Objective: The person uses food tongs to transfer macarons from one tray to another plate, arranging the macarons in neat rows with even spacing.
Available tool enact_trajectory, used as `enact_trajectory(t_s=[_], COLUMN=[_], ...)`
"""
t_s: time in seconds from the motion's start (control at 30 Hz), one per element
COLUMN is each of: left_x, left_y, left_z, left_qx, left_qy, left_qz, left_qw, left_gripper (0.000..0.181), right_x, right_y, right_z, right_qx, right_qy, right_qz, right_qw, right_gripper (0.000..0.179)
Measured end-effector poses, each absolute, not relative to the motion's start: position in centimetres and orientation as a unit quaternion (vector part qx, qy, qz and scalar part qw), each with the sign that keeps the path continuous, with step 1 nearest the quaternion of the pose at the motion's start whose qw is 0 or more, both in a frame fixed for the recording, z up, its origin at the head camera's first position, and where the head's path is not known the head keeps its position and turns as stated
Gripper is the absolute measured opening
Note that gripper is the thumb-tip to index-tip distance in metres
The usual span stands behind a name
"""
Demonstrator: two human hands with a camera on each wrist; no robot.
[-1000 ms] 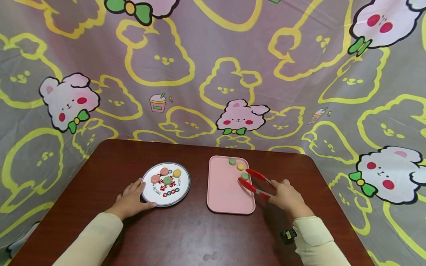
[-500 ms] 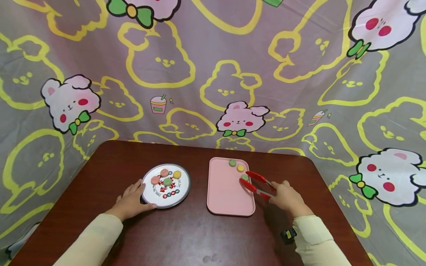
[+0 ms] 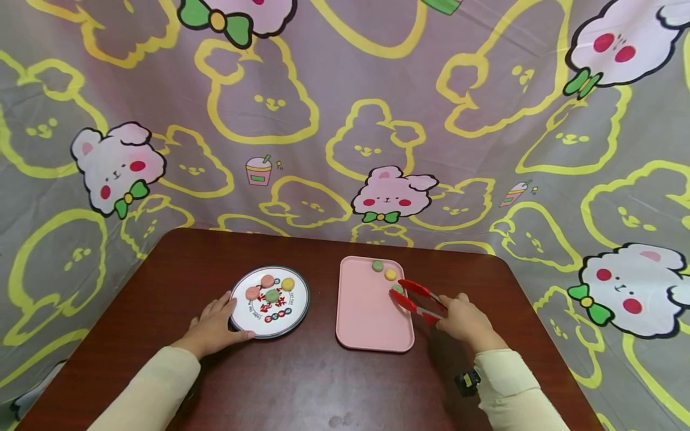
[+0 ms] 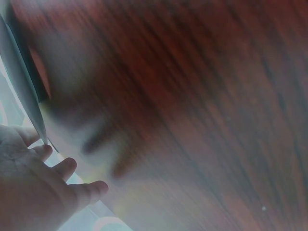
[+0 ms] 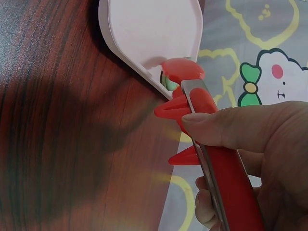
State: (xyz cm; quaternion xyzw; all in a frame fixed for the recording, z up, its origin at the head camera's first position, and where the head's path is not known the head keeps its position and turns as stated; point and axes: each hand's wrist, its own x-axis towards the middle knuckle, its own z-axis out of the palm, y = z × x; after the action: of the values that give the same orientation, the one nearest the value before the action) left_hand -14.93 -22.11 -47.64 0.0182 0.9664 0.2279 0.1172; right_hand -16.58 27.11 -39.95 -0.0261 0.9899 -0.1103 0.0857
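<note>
In the head view my left hand (image 3: 214, 326) rests at the left rim of a round white plate (image 3: 291, 317), fingers extended along it and thumb at the front edge. Two pink macarons (image 3: 268, 281), a yellow macaron (image 3: 288, 284) and a green macaron (image 3: 272, 296) lie on the plate. My right hand (image 3: 468, 323) grips red-tipped metal tongs (image 3: 426, 314). The tongs' tips stand on both sides of a green macaron (image 3: 398, 288) at the right side of a pink tray (image 3: 366, 323). The right wrist view shows this macaron (image 5: 168, 83) partly hidden behind a red tip.
Another green macaron (image 3: 378, 266) and a yellow macaron (image 3: 390, 274) lie in the tray's far right corner. Plate and tray stand apart on a dark wooden table (image 3: 280, 383). A patterned cloth (image 3: 302, 120) hangs behind the table and along its sides.
The tongs' tips have drawn slightly closer together around the green macaron at the tray's right side. The left hand stays at the plate. The head view has shifted slightly.
</note>
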Motion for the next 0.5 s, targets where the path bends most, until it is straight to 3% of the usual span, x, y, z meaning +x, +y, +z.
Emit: enact_trajectory(t_s=[0.5], left_x=[-14.83], left_y=[-22.09], left_z=[-47.52], left_qx=[0.022], left_qy=[0.966], left_qz=[0.23], left_qw=[0.116], left_gripper=[0.113], right_x=[-16.51], right_y=[27.03], right_z=[-39.88], right_qx=[-0.036], right_qy=[0.991], right_qz=[-0.103], right_qw=[0.077], right_gripper=[0.057])
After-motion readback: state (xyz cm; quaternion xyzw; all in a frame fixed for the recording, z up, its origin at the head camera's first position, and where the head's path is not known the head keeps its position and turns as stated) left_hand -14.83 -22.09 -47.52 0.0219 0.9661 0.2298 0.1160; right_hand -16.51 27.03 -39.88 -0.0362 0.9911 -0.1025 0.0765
